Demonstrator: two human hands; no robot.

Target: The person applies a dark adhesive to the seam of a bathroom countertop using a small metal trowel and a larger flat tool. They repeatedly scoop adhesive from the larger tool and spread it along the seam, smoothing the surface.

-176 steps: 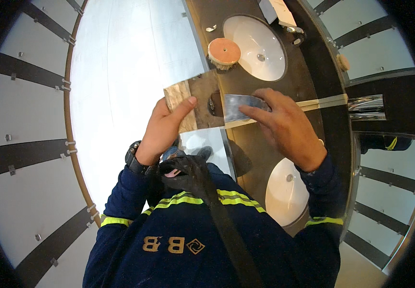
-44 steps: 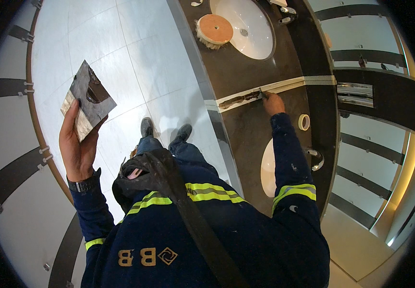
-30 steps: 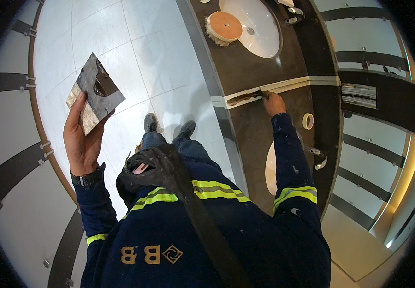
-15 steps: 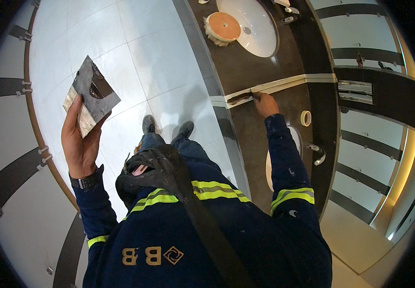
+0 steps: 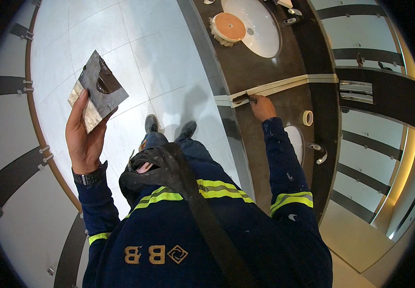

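Observation:
In my left hand (image 5: 83,149), raised over the floor, is a flat grey square plate (image 5: 116,99), gripped along its pale, stained edge. A glossy dark paste (image 5: 106,80) lies on its upper part. My right hand (image 5: 264,108) is closed on a small putty knife (image 5: 241,99), its handle mostly hidden by the fingers. The dark-smeared blade lies low at the front edge of the brown countertop (image 5: 277,72). Beside it, pale strips of masking tape (image 5: 284,87) run across the counter from front edge to wall.
A round, orange-backed bristle pad (image 5: 229,27) overlaps the rim of the far white basin (image 5: 267,45). Near my right forearm are a second basin (image 5: 294,138), a chrome tap (image 5: 319,152) and a tape roll (image 5: 308,118). Light tiles (image 5: 106,29) cover the floor; cubicle panels (image 5: 15,129) stand left.
The putty knife and my right hand have shifted slightly toward the counter's front edge. My left hand has lifted the plate a little, away from me and to the right.

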